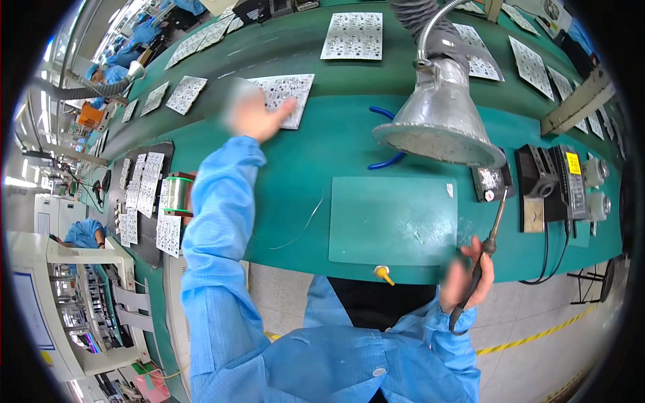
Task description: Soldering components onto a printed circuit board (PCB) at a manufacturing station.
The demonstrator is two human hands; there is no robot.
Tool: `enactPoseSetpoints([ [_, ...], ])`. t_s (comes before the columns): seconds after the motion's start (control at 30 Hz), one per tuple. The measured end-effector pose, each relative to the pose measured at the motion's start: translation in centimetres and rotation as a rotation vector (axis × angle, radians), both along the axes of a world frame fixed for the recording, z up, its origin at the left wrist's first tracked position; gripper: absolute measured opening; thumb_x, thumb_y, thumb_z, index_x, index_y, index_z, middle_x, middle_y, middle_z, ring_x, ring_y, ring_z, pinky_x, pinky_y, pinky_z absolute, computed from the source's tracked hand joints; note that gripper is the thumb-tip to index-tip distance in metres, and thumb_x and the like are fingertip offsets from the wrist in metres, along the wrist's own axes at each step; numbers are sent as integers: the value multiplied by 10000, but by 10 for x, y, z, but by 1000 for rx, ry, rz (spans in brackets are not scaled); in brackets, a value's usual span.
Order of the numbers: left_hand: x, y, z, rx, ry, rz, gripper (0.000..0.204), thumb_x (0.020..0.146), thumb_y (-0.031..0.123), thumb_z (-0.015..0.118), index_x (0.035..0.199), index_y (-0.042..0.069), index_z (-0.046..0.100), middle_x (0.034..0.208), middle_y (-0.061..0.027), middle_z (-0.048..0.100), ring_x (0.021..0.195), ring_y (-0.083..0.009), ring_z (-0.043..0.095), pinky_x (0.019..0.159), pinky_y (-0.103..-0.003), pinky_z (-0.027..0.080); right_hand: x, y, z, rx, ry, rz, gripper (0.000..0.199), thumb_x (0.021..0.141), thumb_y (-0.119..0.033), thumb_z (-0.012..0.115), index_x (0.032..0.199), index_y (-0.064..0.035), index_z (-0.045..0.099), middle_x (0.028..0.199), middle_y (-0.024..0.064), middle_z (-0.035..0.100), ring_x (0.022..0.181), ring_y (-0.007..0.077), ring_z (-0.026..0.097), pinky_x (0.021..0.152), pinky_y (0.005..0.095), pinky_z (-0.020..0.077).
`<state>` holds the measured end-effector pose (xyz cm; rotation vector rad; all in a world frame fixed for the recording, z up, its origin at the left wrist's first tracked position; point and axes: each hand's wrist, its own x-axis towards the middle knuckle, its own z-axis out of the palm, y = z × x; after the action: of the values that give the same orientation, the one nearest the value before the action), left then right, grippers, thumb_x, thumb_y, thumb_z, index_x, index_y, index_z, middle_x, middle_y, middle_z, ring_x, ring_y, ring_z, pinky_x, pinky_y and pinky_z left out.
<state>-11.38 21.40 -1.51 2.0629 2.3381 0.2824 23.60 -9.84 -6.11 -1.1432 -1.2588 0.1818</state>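
Observation:
My left hand (pixel 259 114) reaches far forward in a blue sleeve and rests its fingers on a white panel of circuit boards (pixel 287 94) lying on the green bench. My right hand (pixel 465 275) sits near the bench's front edge, closed around the handle of a soldering iron (pixel 489 238) whose tip points up and away. In front of me lies a pale green work mat (pixel 393 220) with nothing on it. A thin strand of solder wire (pixel 306 225) trails across the bench left of the mat.
A metal fume-extraction hood (pixel 440 117) hangs over the mat's far side. More circuit board panels (pixel 353 35) lie along the conveyor. A solder spool (pixel 176 195) and a rack of boards (pixel 144 195) stand left. A soldering station (pixel 554 185) sits right. Other workers in blue are far left.

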Motion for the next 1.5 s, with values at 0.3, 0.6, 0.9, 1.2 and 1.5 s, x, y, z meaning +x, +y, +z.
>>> enactPoseSetpoints([
  [0.3, -8, 77, -9, 119, -9, 34, 893, 709, 735, 490, 1359, 131, 393, 1459, -183, 225, 1363, -318, 177, 1044, -622, 96, -1, 2, 5, -23, -76, 49, 542, 765, 53, 539, 1273, -58, 383, 1182, 266, 514, 940, 295, 551, 833, 444, 439],
  [0.6, 121, 129, -16, 196, -122, 27, 406, 821, 356, 544, 935, -17, 658, 1043, -208, 609, 1017, -364, 543, 896, -419, 424, -1, 1, 5, -103, -156, 22, 566, 751, 58, 555, 1269, -88, 378, 1155, 262, 539, 865, 280, 565, 821, 442, 438],
  [0.9, 153, 125, -5, -86, -487, 241, 467, 769, 369, 550, 1130, 80, 619, 1317, -196, 411, 1192, -358, 389, 978, -421, 346, -3, 2, 10, -140, -137, -11, 556, 739, 72, 588, 1246, -56, 395, 1141, 262, 545, 880, 257, 582, 817, 388, 463],
  [1.2, 113, 109, 36, 804, -858, 70, 196, 670, 218, 647, 747, 38, 654, 746, -145, 658, 653, -271, 617, 664, -355, 495, -3, -3, 8, -105, -148, -20, 543, 746, 72, 585, 1246, -41, 404, 1138, 273, 541, 899, 258, 585, 811, 381, 467],
  [1.5, -43, -159, 153, 910, -677, -88, 260, 790, 182, 638, 940, -31, 637, 897, -106, 644, 787, -150, 597, 718, -257, 477, 0, -1, 9, -47, -91, 12, 567, 748, 15, 636, 1254, -67, 393, 1133, 273, 553, 922, 293, 592, 798, 397, 475],
])
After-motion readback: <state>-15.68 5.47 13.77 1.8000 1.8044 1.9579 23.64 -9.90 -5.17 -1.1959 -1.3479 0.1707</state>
